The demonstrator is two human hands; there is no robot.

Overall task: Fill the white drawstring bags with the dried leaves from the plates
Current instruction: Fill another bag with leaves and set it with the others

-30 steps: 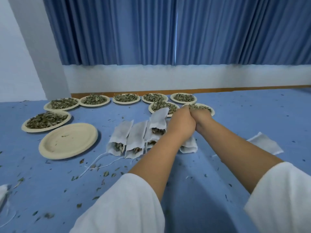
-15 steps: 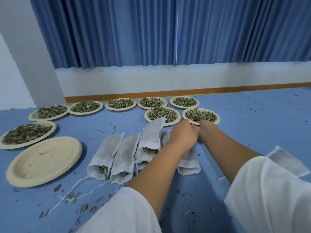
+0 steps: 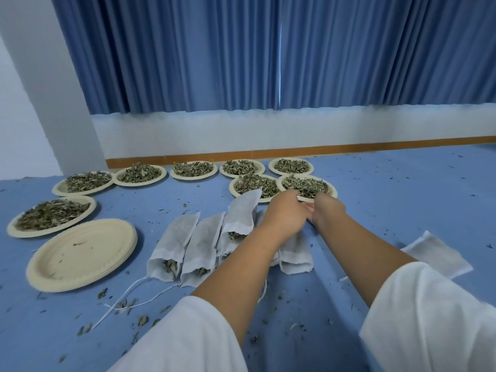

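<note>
Several tan plates heaped with dried leaves stand in a row at the back. My left hand (image 3: pixel 285 210) and my right hand (image 3: pixel 327 206) sit close together at the near rim of the front right plate (image 3: pixel 331 189). The right hand's fingers curl down into the dried leaves (image 3: pixel 306 185) at that rim. The left hand's fingertips reach the rim, and its palm side is hidden. Beside my left forearm lie white drawstring bags with leaves showing at their mouths: one bag (image 3: pixel 174 242), a second bag (image 3: pixel 204 247) and a third bag (image 3: pixel 241 213). Another bag (image 3: pixel 296 255) lies partly under my arms.
A stack of empty plates (image 3: pixel 80 255) lies at the near left, and a full plate (image 3: pixel 51 214) behind it. A flat empty bag (image 3: pixel 437 253) lies right of my right forearm. Loose strings (image 3: pixel 126 299) and leaf crumbs litter the blue floor. A wall and curtain close the back.
The view has come closer and tilted down. Both hands have stayed together, dipped just below the front right plate, and now touch its near rim again.
</note>
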